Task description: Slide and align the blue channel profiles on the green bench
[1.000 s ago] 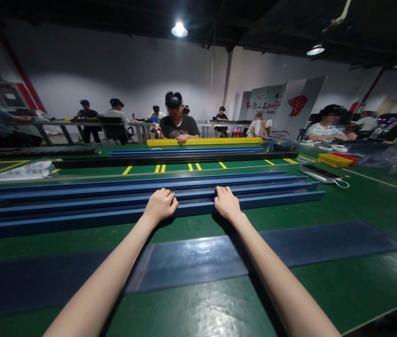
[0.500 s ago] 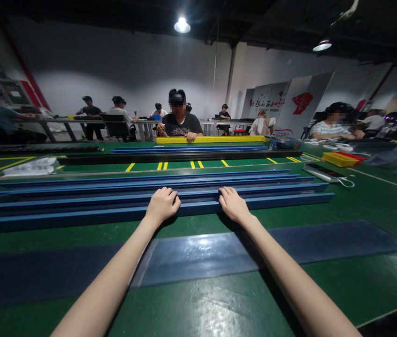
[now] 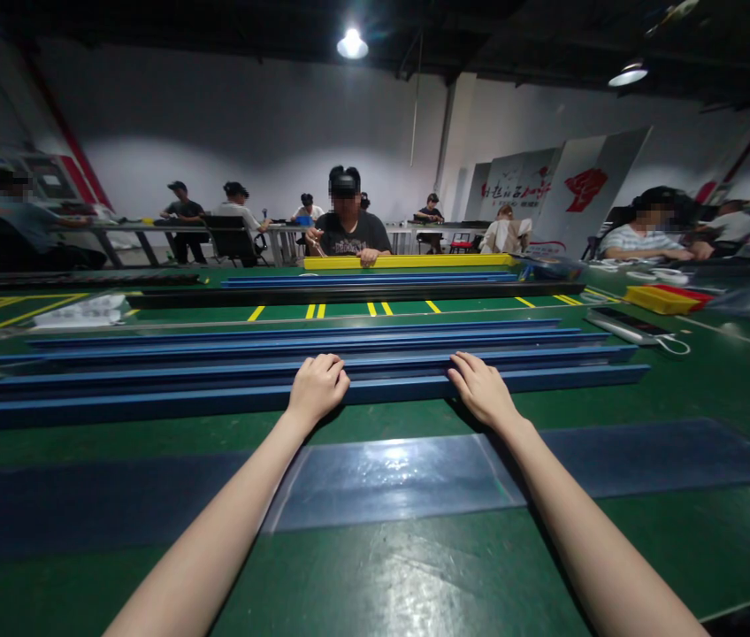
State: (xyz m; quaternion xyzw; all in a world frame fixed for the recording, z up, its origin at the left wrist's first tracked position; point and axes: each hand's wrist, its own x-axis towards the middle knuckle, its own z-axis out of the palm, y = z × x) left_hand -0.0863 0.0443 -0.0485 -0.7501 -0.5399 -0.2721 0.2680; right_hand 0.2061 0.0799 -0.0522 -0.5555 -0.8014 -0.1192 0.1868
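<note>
Across the table lie several long blue channel-shaped rails, side by side. On the nearest blue rail [image 3: 398, 389], my left hand [image 3: 319, 387] rests left of the middle, its fingers curled over the top edge and its thumb toward the right. Farther right, my right hand [image 3: 483, 387] grips the same rail, fingers bent over it; the fingertips of both hands are partly hidden behind the edge. Below my wrists, a long, shiny, clear bluish plastic sheet [image 3: 388, 491] lies flat on the table.
Beyond the blue rails is a long black rail [image 3: 362, 295]. A co-worker [image 3: 352, 232] opposite holds a yellow rail [image 3: 428, 262]. At right are a phone-like device [image 3: 627, 325] with a white cable and a yellow tray [image 3: 659, 299]. White paper or plastic [image 3: 83, 310] lies at left.
My right hand has slid right along the nearest blue rail, widening the gap between my hands. My left hand keeps about the same place on it. The whole view has shifted slightly.
</note>
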